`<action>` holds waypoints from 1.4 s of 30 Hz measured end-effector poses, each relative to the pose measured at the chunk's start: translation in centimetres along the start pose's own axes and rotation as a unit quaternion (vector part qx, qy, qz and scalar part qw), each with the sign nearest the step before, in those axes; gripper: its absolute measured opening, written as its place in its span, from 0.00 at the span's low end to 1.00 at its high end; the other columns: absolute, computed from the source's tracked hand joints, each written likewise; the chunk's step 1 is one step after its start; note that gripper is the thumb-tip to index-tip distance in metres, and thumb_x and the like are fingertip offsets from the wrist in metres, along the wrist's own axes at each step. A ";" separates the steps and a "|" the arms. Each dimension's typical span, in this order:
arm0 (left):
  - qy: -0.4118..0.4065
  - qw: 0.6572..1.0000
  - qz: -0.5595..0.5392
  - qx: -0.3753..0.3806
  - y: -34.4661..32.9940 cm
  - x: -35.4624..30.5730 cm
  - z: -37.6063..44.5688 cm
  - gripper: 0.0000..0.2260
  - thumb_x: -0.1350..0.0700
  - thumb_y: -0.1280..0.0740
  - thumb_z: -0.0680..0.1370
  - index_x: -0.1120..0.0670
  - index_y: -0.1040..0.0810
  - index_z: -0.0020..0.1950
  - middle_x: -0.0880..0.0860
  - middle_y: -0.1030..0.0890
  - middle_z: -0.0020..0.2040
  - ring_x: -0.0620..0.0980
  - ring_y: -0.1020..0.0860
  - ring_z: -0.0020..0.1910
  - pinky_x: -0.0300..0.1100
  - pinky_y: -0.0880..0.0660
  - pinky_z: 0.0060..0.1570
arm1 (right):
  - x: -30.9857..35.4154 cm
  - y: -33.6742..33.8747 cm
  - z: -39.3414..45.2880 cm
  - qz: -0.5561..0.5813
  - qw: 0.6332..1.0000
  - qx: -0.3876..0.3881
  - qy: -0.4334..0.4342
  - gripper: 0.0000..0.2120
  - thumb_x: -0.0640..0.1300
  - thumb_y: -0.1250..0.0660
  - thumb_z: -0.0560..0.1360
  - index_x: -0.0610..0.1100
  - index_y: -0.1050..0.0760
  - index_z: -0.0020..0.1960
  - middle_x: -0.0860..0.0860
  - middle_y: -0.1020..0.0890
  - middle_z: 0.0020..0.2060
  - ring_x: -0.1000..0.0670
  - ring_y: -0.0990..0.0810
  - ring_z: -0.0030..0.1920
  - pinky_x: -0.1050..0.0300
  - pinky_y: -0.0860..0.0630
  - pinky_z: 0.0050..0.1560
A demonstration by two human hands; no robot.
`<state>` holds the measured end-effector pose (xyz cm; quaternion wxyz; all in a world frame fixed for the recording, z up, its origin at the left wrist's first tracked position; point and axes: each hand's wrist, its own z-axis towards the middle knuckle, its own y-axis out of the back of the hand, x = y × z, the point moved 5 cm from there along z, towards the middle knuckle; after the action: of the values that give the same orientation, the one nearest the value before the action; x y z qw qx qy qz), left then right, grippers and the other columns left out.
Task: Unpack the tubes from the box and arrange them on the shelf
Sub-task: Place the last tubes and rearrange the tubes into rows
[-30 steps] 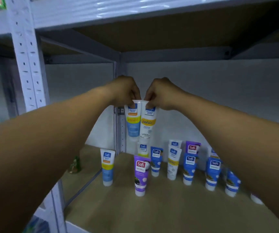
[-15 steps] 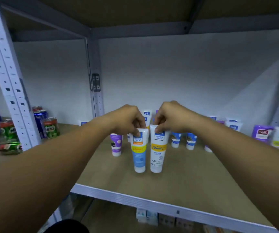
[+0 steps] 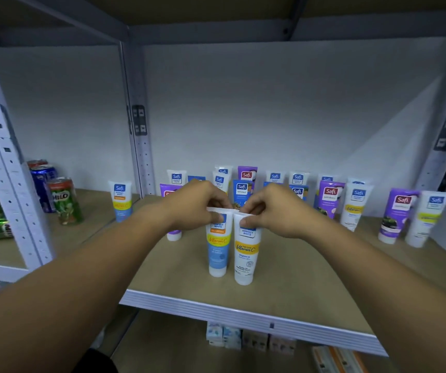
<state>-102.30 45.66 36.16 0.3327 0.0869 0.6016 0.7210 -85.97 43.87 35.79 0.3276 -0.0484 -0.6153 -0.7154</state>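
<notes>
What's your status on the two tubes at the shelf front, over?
Left hand pinches blue-and-white plastic tube by its crimped top; right hand pinches white-and-yellow plastic tube. Both upright, caps down on brown shelf board, side by side. Nothing in the way.

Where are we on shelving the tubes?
Done: a batch of tubes already stands capped-end down along the back of the shelf. In hand: the left hand pinches the blue tube, the right hand the white tube, both set near the front edge. Left: release them; the box is out of view, so the remainder is unknown.
</notes>
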 end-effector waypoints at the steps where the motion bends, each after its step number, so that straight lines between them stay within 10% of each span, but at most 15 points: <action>1: 0.003 1.000 -0.020 -0.023 -0.4 0.2 -0.6 0.13 0.56 0.26 0.74 0.47 0.17 0.58 0.42 0.16 0.52 0.34 0.22 0.47 0.23 0.29 0.44 | -0.4 -0.2 -0.4 0.023 1.000 -0.019 0.000 0.10 0.45 0.22 0.69 0.48 0.16 0.50 0.54 0.14 0.43 0.58 0.17 0.44 0.54 0.19 0.51; 6: 0.060 0.948 -0.243 -0.196 -4.5 2.9 -4.7 0.30 0.54 0.23 0.72 0.44 0.30 0.72 0.37 0.24 0.65 0.33 0.27 0.63 0.29 0.28 0.59 | -3.6 -2.5 -3.9 0.226 0.960 -0.159 -0.040 0.25 0.42 0.18 0.63 0.49 0.20 0.58 0.53 0.16 0.46 0.57 0.17 0.44 0.61 0.19 0.48; 11: 0.156 0.894 -0.364 -0.212 -12.0 4.2 -7.3 0.33 0.54 0.19 0.67 0.48 0.27 0.69 0.41 0.18 0.58 0.37 0.20 0.57 0.38 0.22 0.59 | -6.3 -8.2 -6.6 0.313 0.930 -0.165 -0.098 0.26 0.41 0.16 0.58 0.47 0.20 0.53 0.52 0.14 0.43 0.56 0.16 0.42 0.62 0.21 0.45; 17: 0.191 0.884 -0.340 -0.258 -13.4 3.6 -7.2 0.17 0.54 0.19 0.67 0.46 0.19 0.53 0.40 0.15 0.44 0.38 0.17 0.45 0.34 0.20 0.47 | -6.7 -11.5 -6.5 0.301 0.938 -0.147 -0.092 0.19 0.41 0.19 0.64 0.50 0.20 0.51 0.56 0.14 0.45 0.55 0.15 0.45 0.55 0.18 0.51; 42: 0.301 0.853 -0.252 -0.343 -9.5 13.5 -13.9 0.20 0.58 0.22 0.71 0.46 0.28 0.56 0.42 0.16 0.49 0.36 0.18 0.49 0.44 0.19 0.53 | 2.3 -19.1 1.8 0.287 0.954 -0.086 -0.022 0.17 0.39 0.22 0.67 0.48 0.21 0.53 0.57 0.15 0.45 0.63 0.17 0.45 0.67 0.20 0.47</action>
<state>-116.34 42.77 20.02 0.3141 -0.4086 0.3880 0.7641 -98.50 45.12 21.09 0.5001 -0.2662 -0.5188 -0.6403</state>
